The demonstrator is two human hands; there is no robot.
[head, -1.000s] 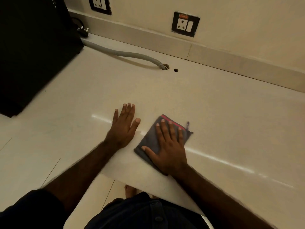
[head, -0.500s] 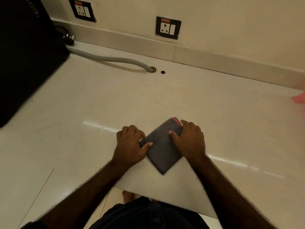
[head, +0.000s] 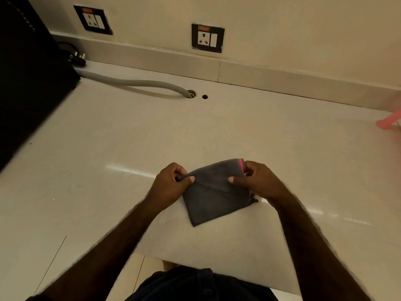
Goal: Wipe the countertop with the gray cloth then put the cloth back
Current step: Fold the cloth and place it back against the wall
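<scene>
The folded gray cloth with a red edge strip hangs between both hands just above the pale countertop, near its front edge. My left hand pinches the cloth's left top corner between thumb and fingers. My right hand pinches the right top corner by the red strip. The cloth's lower corner points down toward me and seems to touch the counter.
A large black appliance fills the far left. A gray corrugated hose runs from behind it into a hole, beside a smaller hole. Two wall sockets sit above the backsplash. A pink object shows at the right edge.
One second ago my right hand lay flat on the cloth and the left lay flat on the counter. Both hands then took hold of the cloth's corners and have lifted it.
</scene>
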